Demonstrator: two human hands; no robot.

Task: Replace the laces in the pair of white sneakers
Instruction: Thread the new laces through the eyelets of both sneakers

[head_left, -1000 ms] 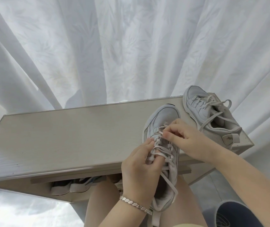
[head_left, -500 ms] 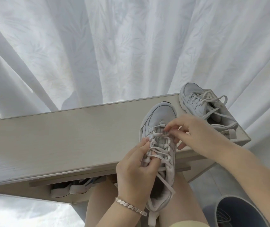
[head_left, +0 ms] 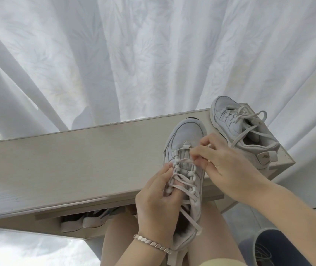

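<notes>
Right fingertips (head_left: 199,151) pinch one strand of the lace (head_left: 183,161) at the rows nearest the toe. The other fingers of the right hand (head_left: 230,167) curl loosely above it. Left fingers (head_left: 169,169) curl round the near side of the sneaker (head_left: 186,133), one digit tucked under the slack middle crossings, so that the left hand (head_left: 156,200) steadies the shoe. The sneaker lies with its toe on the bench (head_left: 76,160) and its heel over the person's lap, and a free lace end trails past the collar. The second sneaker (head_left: 228,120) stands at the bench's far right corner, just beside the first, laced, with loose ends. The step in hand is judged to be working slack through the lower rows, probably to draw the old lace out; withdrawal and threading cannot be told apart here. The next move calls for a firm pinch on a single strand and a pull in line with its eyelet. The left hand must counter-hold so the shoe does not slide off the bench.
</notes>
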